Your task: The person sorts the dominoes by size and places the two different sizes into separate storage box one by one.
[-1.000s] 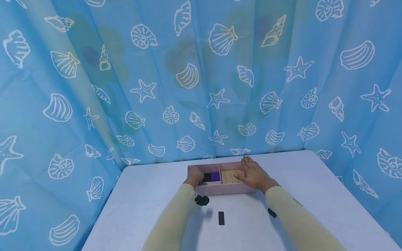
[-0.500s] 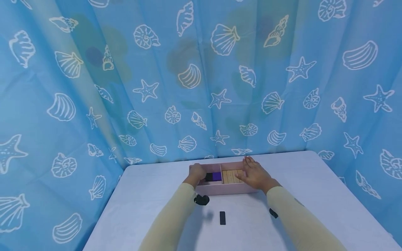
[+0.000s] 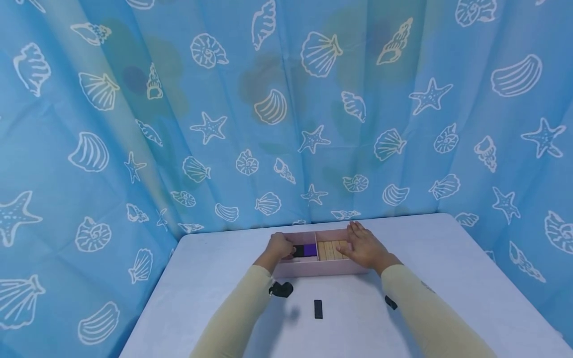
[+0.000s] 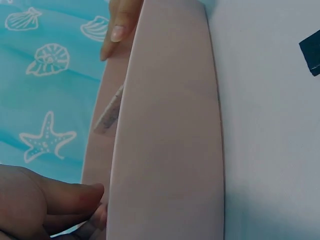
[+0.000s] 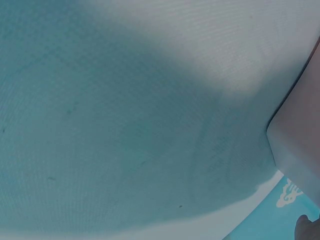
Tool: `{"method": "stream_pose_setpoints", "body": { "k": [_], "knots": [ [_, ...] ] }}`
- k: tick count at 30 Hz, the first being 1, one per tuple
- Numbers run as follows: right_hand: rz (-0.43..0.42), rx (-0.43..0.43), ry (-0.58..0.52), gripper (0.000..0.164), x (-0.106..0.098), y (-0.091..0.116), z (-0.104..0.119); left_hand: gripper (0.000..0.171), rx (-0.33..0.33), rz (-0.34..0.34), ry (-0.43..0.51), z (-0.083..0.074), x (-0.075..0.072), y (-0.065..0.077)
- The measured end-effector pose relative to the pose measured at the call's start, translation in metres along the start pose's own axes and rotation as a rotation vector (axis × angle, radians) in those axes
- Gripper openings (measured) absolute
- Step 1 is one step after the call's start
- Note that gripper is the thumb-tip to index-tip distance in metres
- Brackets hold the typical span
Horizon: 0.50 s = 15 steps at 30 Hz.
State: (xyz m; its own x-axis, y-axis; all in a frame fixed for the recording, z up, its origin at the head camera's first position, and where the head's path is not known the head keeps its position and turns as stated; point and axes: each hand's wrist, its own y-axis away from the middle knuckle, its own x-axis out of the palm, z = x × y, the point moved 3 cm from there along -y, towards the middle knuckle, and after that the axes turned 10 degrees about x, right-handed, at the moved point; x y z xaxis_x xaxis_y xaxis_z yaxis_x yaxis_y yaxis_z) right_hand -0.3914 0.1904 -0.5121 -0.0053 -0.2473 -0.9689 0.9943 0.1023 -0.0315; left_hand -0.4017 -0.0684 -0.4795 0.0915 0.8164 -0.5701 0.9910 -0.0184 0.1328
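A pink two-compartment box (image 3: 320,269) stands on the white table. Light wooden strips (image 3: 330,250) fill the right compartment; a black block (image 3: 298,251) and a purple block (image 3: 310,250) lie side by side in the left one. My left hand (image 3: 278,245) is at the box's left end, fingers bent, fingertips close to the black block. In the left wrist view its thumb (image 4: 82,196) and a finger come together behind the front wall; I cannot tell whether they hold anything. My right hand (image 3: 366,248) rests on the right end, fingers straight.
A black rectangular block (image 3: 318,309) lies on the white table (image 3: 224,278) in front of the box. A blue curtain (image 3: 286,124) with shell prints hangs behind the table and at its sides. A black device (image 3: 280,289) sits at the left wrist.
My left hand has lifted slightly and shifted left, uncovering a little more of the left compartment. The right hand stays at the right end. The head view has shifted slightly.
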Motion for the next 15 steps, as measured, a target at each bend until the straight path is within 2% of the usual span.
{"method": "stream_pose_setpoints", "body": {
  "k": [9, 15],
  "knots": [
    [0.009, 0.0, 0.005, 0.092, 0.0, -0.001, 0.001, 0.028, 0.053, 0.057, 0.016, -0.001, -0.007, 0.012],
    [0.009, 0.0, 0.006, 0.091, -0.001, 0.0, 0.001, 0.029, 0.068, 0.07, 0.038, -0.003, -0.013, 0.017]
  ]
}}
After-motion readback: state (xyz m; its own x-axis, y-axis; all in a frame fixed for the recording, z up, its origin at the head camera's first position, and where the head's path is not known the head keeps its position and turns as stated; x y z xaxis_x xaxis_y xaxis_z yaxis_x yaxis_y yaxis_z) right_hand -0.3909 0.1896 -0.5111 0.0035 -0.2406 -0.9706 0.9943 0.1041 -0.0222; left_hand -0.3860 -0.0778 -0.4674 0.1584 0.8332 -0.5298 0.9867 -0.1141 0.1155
